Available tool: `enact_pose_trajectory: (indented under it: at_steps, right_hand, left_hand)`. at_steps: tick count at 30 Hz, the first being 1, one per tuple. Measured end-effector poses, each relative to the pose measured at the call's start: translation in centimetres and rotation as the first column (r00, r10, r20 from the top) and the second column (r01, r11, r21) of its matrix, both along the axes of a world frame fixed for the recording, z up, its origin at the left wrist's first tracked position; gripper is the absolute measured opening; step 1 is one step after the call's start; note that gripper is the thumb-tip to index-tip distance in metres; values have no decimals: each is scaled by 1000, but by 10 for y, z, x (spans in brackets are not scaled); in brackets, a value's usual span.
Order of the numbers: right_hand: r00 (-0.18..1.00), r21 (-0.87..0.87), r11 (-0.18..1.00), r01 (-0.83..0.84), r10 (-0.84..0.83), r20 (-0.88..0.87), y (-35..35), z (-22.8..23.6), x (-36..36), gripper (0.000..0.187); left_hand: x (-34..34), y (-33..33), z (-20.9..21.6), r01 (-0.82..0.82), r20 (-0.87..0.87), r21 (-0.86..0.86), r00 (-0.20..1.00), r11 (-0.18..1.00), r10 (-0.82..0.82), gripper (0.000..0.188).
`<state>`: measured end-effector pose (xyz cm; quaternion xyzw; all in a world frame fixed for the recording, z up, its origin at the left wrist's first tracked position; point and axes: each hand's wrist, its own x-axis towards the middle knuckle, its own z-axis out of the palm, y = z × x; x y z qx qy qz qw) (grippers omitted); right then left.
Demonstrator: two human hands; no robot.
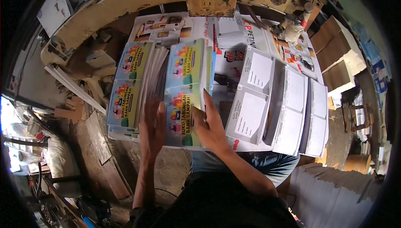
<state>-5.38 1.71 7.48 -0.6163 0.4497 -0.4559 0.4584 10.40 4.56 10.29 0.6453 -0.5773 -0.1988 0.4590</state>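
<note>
Evidently, the colourful cover stack (184,71) was between your left hand (153,125) at eight o'clock and right hand (212,130) at five, finger grips impossible to tell, so even side pressure probably best kept edges flush.

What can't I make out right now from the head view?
In the head view:
- Left hand: blurred, so its grip is unclear.
- Right hand: some fingers hidden by the hand itself.
- Pages under the middle cover: hidden by it.
- Grey stack: base cut off by the lower edge.
</note>
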Motion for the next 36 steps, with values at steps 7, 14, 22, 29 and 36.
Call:
enact_pose_trajectory:
  at_steps: [7, 14, 22, 29, 36]
  right_hand:
    - [931, -105, 974, -199, 221, 290, 27, 43, -2, 64]
    - [985, -135, 984, 115, -95, 145, 35, 34, -120, 37]
    - [493, -361, 537, 763, -844, -213, 72, 21, -307, 28]
    - [284, -418, 549, 724, -789, -545, 94, -24, -408, 44]
    - [138, -461, 365, 809, -880, -455, 105, 12, -389, 27]
  left_hand:
    - [52, -14, 4, -141, -441, 124, 879, 982, 182, 35]
    - [209, -61, -35, -198, 491, -168, 833, 966, 256, 33]
    - [173, -69, -40, -588, 940, -92, 216, 804, 265, 54]
    - [-68, -74, 15, 86, 441, -375, 893, 923, 96, 27]
    - [-305, -12, -7, 898, 295, -43, 429, 437, -853, 40]
